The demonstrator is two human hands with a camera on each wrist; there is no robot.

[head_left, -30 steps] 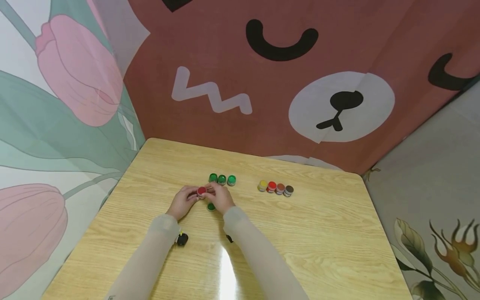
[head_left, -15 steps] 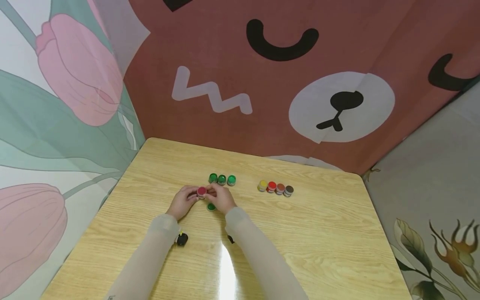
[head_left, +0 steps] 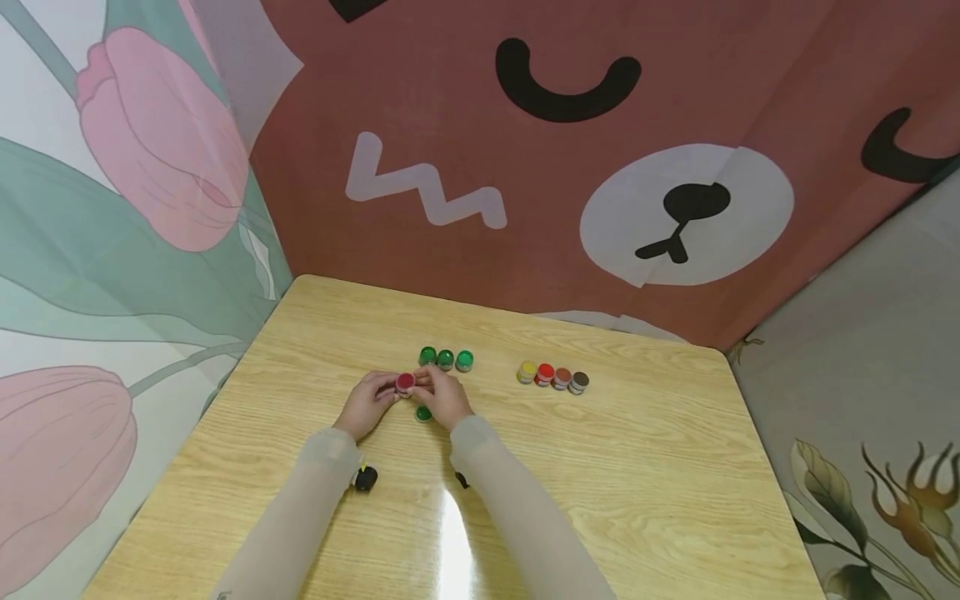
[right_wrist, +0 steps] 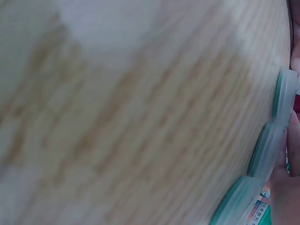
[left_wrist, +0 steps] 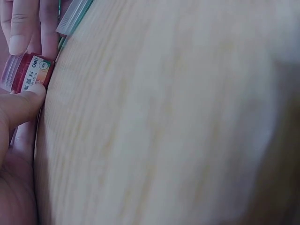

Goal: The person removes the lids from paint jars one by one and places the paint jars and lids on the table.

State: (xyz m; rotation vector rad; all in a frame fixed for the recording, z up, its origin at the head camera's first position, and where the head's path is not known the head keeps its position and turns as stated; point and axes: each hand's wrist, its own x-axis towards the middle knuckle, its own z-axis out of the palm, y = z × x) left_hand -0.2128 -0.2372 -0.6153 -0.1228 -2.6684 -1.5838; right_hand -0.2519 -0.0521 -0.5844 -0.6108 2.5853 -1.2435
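In the head view a small paint jar with a red top is held between both hands. My left hand grips its body; in the left wrist view the left thumb presses on the printed label. From the other side, my right hand pinches the jar near its clear lid. Just below the hands sits a green jar, partly covered. Clear lids with green under them line the right wrist view's edge beside the right hand. The right fingertips are mostly hidden there.
Behind the hands, three green jars form a row on the wooden table. Farther right, another row has a yellow jar, a red jar, an orange-brown jar and a dark brown jar. Patterned cloth hangs around the table.
The right fingers have shifted slightly at the red jar, whose top shows a little more fully. Both hands keep their hold, and the other jars stay in place.
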